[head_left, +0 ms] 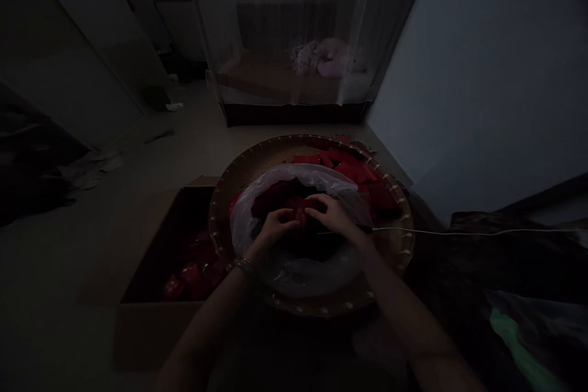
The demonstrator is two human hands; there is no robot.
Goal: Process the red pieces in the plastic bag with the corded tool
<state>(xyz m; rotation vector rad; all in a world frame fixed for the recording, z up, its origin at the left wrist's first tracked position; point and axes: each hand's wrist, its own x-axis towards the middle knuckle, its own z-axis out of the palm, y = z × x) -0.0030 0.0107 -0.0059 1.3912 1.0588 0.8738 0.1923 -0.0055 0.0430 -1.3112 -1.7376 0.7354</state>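
I am seeing the clear plastic bag (257,196) sitting in the round woven bamboo tray (239,177), the open cardboard box (151,239) lying left of it, and the net-draped low bed (275,82) standing behind on the floor (193,141).

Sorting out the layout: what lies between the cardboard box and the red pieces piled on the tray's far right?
The plastic bag, with both hands inside; head view.

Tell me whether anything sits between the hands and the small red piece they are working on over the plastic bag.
Nothing visible does. The left hand and right hand already meet on the red piece, fingertips touching it, above the open plastic bag in the woven tray. The dim light hides the exact grip.
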